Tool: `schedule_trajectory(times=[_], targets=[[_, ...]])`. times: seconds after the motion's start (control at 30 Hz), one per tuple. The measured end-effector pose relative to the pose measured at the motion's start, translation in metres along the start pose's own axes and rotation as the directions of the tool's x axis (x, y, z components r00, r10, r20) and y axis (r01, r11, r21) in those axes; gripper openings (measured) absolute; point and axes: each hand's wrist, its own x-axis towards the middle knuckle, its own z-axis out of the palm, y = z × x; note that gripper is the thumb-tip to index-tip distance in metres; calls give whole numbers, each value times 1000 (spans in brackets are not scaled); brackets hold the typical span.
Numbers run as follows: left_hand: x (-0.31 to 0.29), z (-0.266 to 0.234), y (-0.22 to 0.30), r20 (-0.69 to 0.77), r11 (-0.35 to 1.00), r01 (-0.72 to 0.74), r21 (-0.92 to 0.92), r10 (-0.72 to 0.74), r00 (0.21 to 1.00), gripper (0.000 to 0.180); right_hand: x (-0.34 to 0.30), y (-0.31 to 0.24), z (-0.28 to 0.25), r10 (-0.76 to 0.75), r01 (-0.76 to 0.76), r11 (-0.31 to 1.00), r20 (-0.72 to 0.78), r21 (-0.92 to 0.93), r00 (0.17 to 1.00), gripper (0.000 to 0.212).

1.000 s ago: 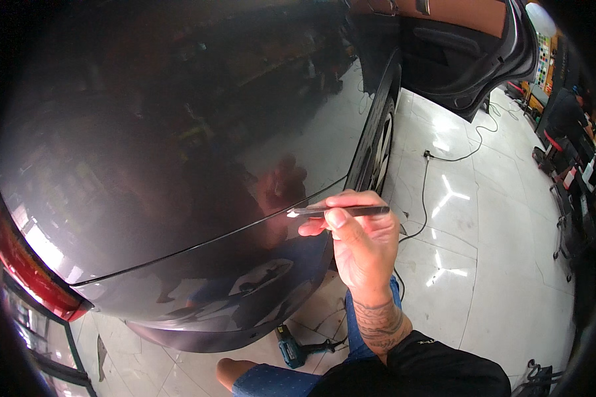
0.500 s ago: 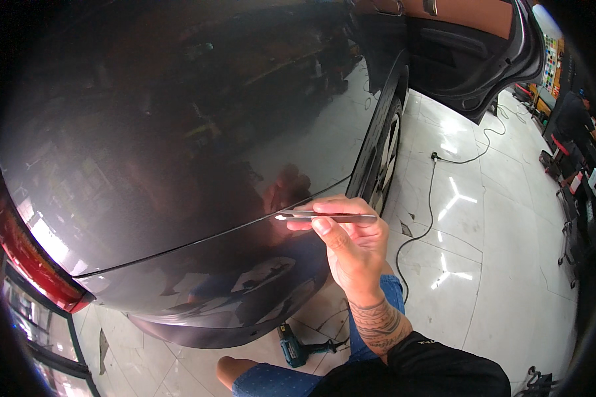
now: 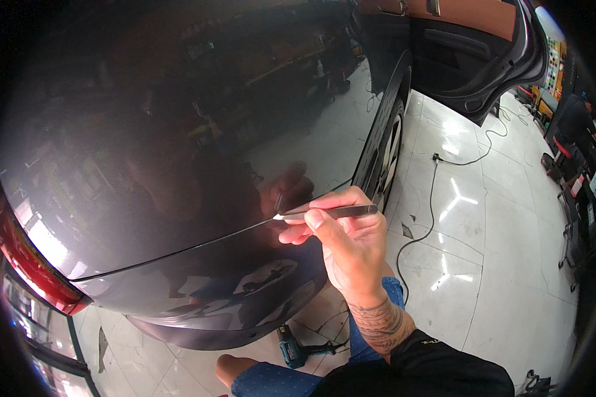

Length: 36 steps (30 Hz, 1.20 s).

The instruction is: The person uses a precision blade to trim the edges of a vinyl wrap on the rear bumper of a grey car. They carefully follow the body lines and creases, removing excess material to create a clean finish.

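Observation:
My right hand (image 3: 351, 238) is closed round a pair of slim metal tweezers (image 3: 351, 212), thumb against the fingers. Their pale tip points left and meets the dark seam (image 3: 205, 242) between the car's side panel (image 3: 146, 165) and its bumper (image 3: 245, 278). Whether the tip grips anything is too small to make out. Both panels are glossy dark grey, and the hand's reflection shows in the paint. My left hand is not in view.
A heat-gun-like power tool (image 3: 294, 347) lies on the tiled floor below the bumper, by my legs. A black cable (image 3: 433, 198) runs across the floor to the right. The car's wheel (image 3: 389, 155) and opened door (image 3: 456, 59) are beyond; a red tail light (image 3: 33, 264) is at left.
My right hand has tilted the tweezers, raising their back end slightly and bringing the tip onto the seam. The fingers below have curled downward a little.

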Motion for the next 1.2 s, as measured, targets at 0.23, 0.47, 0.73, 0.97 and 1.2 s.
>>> schedule_trajectory(times=[0.23, 0.47, 0.73, 0.97, 1.2], targets=[[3, 6, 0, 13, 1000, 2, -5, -2, 1000, 21, 5, -6, 2, 131, -129, 975, 4, 183, 991, 11], [5, 5, -1, 7, 1000, -10, -16, 10, 1000, 22, 6, -14, 4, 82, -85, 976, 22, 199, 996, 11], [7, 6, -8, -1, 999, -39, -36, 39, 999, 22, -2, -1, -9, -94, 93, 996, 49, 5, 994, 14], [3, 4, -8, 49, 994, -14, -112, 19, 999, 25, -3, 4, -5, -107, 108, 994, 57, -13, 993, 12], [12, 9, -8, 67, 998, 48, -36, -46, 997, 22, -4, 6, -6, -118, 118, 993, 96, 9, 988, 15]])
